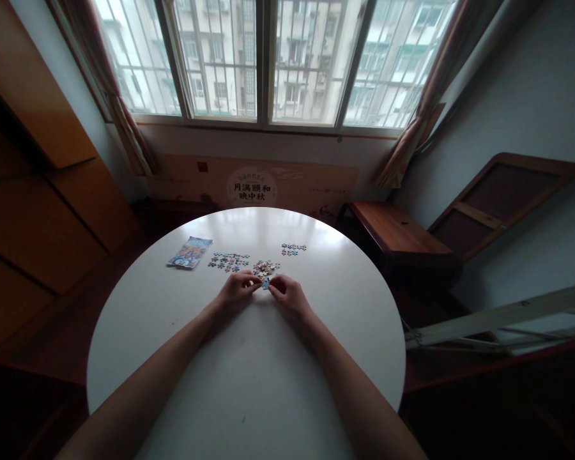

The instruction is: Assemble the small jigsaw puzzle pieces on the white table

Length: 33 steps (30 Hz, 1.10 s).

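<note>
My left hand (239, 287) and my right hand (290, 294) meet near the middle of the white table, fingers pinched. Between their fingertips is a small blue jigsaw piece (266, 283), gripped from both sides; whether it is one piece or two joined I cannot tell. Just beyond the hands lies a heap of loose jigsaw pieces (265, 267). Left of the heap, more jigsaw pieces (229, 260) are spread out in rows. A smaller group of jigsaw pieces (293, 248) lies farther back on the right.
A colourful picture sheet or packet (190, 252) rests on the round white table (211, 396) at the left. Past its right edge stands a low wooden bench (397, 227). Behind the table, a long printed cardboard box (196, 182) stands under the barred window.
</note>
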Tool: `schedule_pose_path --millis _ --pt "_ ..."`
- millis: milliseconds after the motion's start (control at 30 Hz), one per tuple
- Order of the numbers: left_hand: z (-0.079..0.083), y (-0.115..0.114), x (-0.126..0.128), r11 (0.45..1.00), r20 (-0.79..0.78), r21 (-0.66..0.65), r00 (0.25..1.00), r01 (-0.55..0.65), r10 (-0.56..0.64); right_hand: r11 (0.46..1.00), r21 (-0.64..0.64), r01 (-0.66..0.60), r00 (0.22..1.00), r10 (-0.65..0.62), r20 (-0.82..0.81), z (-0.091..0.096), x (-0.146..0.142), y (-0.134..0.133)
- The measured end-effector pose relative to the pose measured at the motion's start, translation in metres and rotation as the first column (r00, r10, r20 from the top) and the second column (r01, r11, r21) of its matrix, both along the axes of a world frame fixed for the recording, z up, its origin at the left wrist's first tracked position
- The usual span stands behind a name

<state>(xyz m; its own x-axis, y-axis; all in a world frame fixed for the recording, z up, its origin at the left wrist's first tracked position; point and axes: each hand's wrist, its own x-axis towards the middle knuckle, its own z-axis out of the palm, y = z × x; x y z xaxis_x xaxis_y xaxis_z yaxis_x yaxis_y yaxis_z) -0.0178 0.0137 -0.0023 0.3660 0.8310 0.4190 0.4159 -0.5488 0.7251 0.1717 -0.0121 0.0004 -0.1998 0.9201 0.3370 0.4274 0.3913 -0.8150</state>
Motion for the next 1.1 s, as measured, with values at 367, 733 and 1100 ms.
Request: schedule_pose_path --millis 367,733,1100 --pt "0.0062 -0.0027 0.0006 0.999 -0.015 -0.032 1.0 0.017 -0.017 1.0 0.002 0.016 1.0 -0.016 -0.009 0.0016 -0.0014 -0.0005" --pt "0.0048 -0.0024 0.0003 0.999 0.011 -0.047 1.0 0.023 -0.023 0.999 0.012 0.03 1.0 -0.03 0.009 0.0004 -0.0004 -0.0002" --pt "0.0076 -0.0042 0.0017 1.0 -0.021 -0.02 1.0 0.003 -0.003 0.999 0.015 0.034 0.999 -0.034 0.011 -0.0014 -0.0011 0.0004"
